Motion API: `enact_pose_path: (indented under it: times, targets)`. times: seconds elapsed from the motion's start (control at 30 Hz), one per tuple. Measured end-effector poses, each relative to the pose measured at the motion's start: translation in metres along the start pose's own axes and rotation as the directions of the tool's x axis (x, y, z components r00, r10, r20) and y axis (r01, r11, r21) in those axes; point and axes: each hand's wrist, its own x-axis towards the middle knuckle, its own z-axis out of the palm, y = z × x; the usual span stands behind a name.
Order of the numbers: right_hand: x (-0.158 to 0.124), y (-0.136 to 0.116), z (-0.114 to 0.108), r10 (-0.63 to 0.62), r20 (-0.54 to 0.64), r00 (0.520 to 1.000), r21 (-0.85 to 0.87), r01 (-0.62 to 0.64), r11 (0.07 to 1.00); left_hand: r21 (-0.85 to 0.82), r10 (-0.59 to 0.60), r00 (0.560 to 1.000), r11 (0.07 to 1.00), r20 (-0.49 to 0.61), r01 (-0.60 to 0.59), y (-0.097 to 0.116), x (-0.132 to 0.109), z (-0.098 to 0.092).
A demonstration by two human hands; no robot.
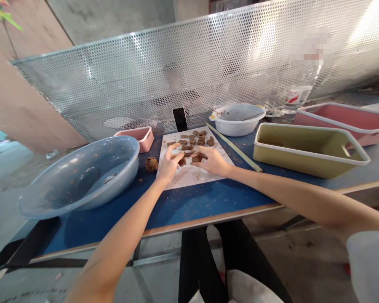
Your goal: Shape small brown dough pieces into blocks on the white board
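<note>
Both hands are over a white board (177, 183) on the blue table. My left hand (169, 163) is curled, with thumb and fingers on a brown lump of clay (182, 161). Facing it, my right hand (212, 161) pinches another piece of brown clay (196, 159); a small gap separates the two. Beyond the fingers, several small shaped clay pieces (201, 141) lie in rough rows on the board. A rounded clay ball (151, 164) rests on the table, left of the board.
A large blue basin (82, 176) stands left, near a small pink box (147, 141). A phone (180, 119) leans behind the board. Right are a pale strip (236, 149), white basin (236, 126), green bin (303, 158), pink bin (350, 122) and bottle (298, 94). Perforated metal (129, 84) closes the back.
</note>
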Motion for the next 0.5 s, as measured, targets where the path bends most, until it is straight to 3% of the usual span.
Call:
enact_pose_path:
  times: [0.33,0.5]
  targets:
    - [-0.0003,-0.0095,-0.0028,0.031,0.023,0.999,-0.079,-0.029,0.996,-0.015,-0.003,1.0,1.0,-0.005,0.003,-0.0003,-0.0006,0.0014]
    - [-0.0017,-0.0091,-0.0041,-0.022,0.025,0.999,-0.171,0.026,0.985,-0.012,-0.006,1.0,1.0,-0.013,0.006,-0.0003,-0.001,0.0015]
